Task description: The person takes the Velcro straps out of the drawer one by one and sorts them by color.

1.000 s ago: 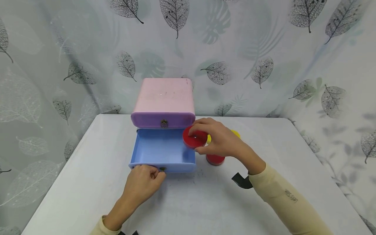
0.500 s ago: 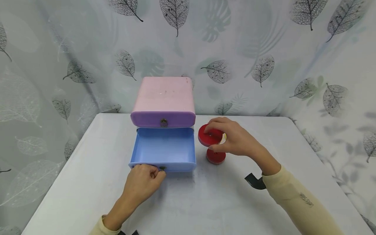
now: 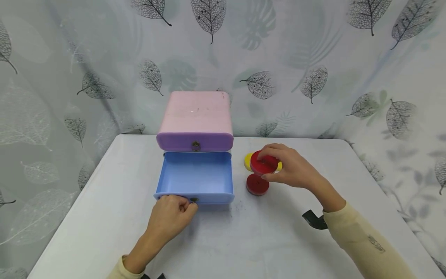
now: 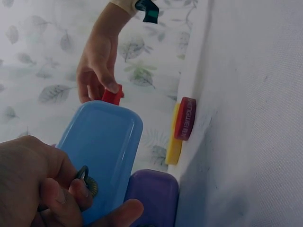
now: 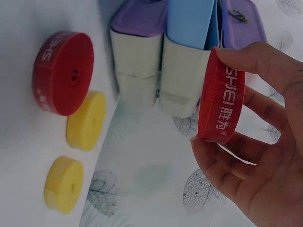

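Curled fingers of my left hand (image 3: 170, 217) hold the ring pull (image 4: 83, 173) on the front of a pulled-out blue drawer (image 3: 213, 198). The drawer belongs to a pink cabinet (image 3: 196, 112) and sits below a purple drawer (image 3: 174, 142). My right hand (image 3: 290, 166) grips a red tape roll (image 5: 222, 104) by its edge, thumb on one side and fingers on the other. White lettering runs around its rim. It is raised over the table, right of the drawer. A second red tape roll (image 5: 71, 75) lies flat on the table just below it.
Two yellow tape rolls (image 5: 86, 120) lie behind the second red roll, partly covered by my right hand in the head view. The white table (image 3: 265, 240) meets leaf-print curtains (image 3: 285, 58) at the back and sides. A lower purple drawer (image 5: 139, 19) is closed.
My right hand has carried the red tape roll rightward, from over the drawer's right edge to above the other rolls. My left hand and the drawer have stayed put.
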A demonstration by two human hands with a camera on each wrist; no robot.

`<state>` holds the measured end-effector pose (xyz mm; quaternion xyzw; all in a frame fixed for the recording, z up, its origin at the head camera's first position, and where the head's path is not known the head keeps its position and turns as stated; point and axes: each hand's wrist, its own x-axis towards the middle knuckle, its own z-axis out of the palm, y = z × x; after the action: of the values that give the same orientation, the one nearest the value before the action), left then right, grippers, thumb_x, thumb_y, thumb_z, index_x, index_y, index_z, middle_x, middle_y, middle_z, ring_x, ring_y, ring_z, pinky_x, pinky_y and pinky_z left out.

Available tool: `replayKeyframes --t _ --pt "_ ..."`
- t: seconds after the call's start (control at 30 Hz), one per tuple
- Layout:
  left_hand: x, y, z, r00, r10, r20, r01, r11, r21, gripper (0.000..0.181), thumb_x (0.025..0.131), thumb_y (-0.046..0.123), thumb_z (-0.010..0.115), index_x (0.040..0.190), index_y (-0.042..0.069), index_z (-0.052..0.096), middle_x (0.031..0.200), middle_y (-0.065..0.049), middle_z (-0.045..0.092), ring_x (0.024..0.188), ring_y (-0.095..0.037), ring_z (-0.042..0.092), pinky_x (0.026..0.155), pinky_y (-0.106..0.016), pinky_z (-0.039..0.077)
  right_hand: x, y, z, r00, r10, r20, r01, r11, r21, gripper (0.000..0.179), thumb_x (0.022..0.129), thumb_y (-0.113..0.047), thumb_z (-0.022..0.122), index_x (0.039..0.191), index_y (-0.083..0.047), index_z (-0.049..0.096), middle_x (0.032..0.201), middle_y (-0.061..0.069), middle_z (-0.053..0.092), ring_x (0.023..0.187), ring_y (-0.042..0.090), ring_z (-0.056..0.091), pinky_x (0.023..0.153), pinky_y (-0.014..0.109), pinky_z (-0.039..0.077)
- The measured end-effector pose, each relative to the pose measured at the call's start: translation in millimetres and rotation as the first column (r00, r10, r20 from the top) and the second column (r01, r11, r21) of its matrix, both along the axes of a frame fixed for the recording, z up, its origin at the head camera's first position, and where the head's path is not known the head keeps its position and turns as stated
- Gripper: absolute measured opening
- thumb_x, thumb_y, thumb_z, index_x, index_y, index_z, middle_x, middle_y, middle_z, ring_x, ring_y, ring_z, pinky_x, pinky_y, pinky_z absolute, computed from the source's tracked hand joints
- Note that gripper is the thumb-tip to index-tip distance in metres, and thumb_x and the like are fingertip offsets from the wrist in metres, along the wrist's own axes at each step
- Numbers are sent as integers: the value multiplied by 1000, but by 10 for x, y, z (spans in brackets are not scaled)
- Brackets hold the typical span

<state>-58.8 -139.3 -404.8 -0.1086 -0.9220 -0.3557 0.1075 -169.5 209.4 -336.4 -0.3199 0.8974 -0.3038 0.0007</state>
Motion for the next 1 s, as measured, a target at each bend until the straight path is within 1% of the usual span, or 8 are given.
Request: replayKeyframes --t 0.13,0.27,0.4,0.67,1.0 --pt "-5 -3 -10 1000 -2 -6 2 1000 -2 49 79 10 66 48 25 32 44 22 21 44 6 17 42 -20 14 -12 89 -59 1000 -23 -9 22 1000 -6 47 76 -4 89 118 -14 69 128 6 62 115 27 57 77 41 60" --pt "-12 -6 -15 1000 -5 -13 5 1000 -4 49 80 10 67 48 24 33 44 22 21 43 6 17 42 -20 14 -23 176 -114 999 -26 -29 25 1000 -9 47 76 -1 88 117 -13 68 126 6 63 112 26 58 77 39 59" --pt "-15 -6 -15 1000 -5 -8 5 1000 -4 49 80 10 67 48 24 33 45 22 21 44 6 17 42 -20 14 -25 252 -173 999 -36 -33 36 999 -6 48 75 0 88 117 -12 68 124 6 64 110 26 59 77 39 60" --pt "-11 -15 -12 1000 -4 -9 4 1000 -6 48 79 10 66 48 24 32 45 22 21 44 6 17 42 -20 14 -19 363 -293 997 -78 -11 78 997 10 50 74 -2 90 117 -11 66 122 7 65 110 28 60 81 45 59" --pt "-13 -26 -8 1000 -6 -10 6 1000 -5 48 80 9 66 48 23 34 45 22 22 43 6 18 42 -20 14 -21 467 -448 990 -140 25 139 990 27 54 74 -3 92 120 -8 65 124 14 65 113 36 58 81 50 59"
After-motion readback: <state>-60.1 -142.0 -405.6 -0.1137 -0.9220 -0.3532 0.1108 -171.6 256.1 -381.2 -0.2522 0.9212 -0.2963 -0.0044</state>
